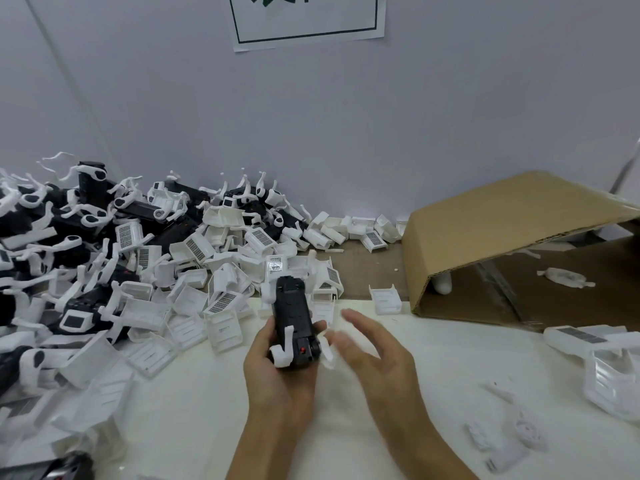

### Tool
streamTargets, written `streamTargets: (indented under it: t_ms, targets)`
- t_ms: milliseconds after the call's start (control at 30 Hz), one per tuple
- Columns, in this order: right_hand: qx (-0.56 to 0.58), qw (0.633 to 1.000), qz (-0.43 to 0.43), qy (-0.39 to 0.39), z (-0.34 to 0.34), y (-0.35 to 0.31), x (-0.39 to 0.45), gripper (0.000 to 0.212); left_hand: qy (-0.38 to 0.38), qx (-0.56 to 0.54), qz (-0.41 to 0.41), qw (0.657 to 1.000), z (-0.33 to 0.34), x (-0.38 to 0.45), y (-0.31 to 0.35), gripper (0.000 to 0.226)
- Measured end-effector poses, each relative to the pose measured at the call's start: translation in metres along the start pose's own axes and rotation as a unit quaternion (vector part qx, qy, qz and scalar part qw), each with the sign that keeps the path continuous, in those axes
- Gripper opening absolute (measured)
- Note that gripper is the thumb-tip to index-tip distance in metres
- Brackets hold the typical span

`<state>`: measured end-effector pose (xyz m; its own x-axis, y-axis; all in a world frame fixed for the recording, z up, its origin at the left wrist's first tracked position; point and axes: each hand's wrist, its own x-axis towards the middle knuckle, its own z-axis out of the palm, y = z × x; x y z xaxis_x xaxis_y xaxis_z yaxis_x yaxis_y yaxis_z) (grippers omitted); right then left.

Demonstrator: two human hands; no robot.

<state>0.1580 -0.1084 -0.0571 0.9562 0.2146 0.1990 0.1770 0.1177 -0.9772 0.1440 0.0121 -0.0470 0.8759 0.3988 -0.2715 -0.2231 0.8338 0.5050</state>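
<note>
Position: left hand [273,375] grips a black body [291,313] from below, thumb along its left side and fingers curled round its underside. The body is held above the table [207,427], near the middle of the view, with its long axis pointing away from the person toward the wall [450,116]. 2 white clips sit at its near end. The left clip [282,351] lies just beside the thumb, and the right clip [327,351] projects from the opposite side. A red spot shows on the near end face between them.

Right hand [374,355] lies just right of the body, fingers straight and spread, palm turned left, holding nothing. Its fingertips are blurred, so contact with the right clip cannot be told. The 2 hands are side by side, with the body between them.

Surroundings:
- A pile [138,254] of white shells and black bodies covers the left half of the table up to the wall. Several shells carry printed labels.
- 1 labelled shell [277,266] lies just beyond the far end of the body.
- A box [502,216] of cardboard lies on its side at the right, its opening toward the person, with white parts inside.
- White housings [609,368] lie at the right edge, and small bits [502,441] lie near them.
- A sign [308,19] with a green frame hangs on the wall
</note>
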Motion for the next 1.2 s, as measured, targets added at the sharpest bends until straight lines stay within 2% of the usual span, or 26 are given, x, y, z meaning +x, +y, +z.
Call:
streamTargets:
  t_ms: [100,167,300,533,667,833,1067,1200]
  targets:
    - [-0.083,0.992,-0.049,-0.079,0.003,0.002,-0.007,0.051,-0.039,0.010,-0.098,0.994,0.002,-0.008,-0.004,0.045]
    - [-0.102,0.987,-0.081,-0.097,0.003,0.007,-0.007,0.050,-0.066,0.014,-0.133,0.989,0.002,-0.011,-0.007,0.045]
    - [-0.119,0.983,-0.139,-0.027,0.003,0.013,-0.004,0.038,-0.086,0.004,-0.119,0.989,0.002,-0.009,-0.006,0.046]
    - [-0.105,0.985,-0.139,-0.008,0.004,0.013,-0.005,0.027,-0.104,-0.003,-0.121,0.987,0.002,-0.008,-0.007,0.047]
    - [-0.118,0.981,-0.153,0.007,0.005,0.013,-0.004,0.036,-0.103,0.005,-0.102,0.989,0.001,-0.007,-0.009,0.047]
    - [-0.125,0.981,-0.145,-0.014,0.004,0.014,-0.005,0.030,-0.101,0.008,-0.098,0.990,0.001,-0.006,-0.009,0.051]
    - [-0.122,0.981,-0.148,-0.003,0.003,0.014,-0.006,0.030,-0.073,0.035,-0.086,0.993,-0.002,-0.001,-0.010,0.051]
    - [-0.136,0.977,-0.160,0.027,0.003,0.014,-0.006,0.032,-0.090,0.054,-0.078,0.991,0.000,-0.003,-0.011,0.045]
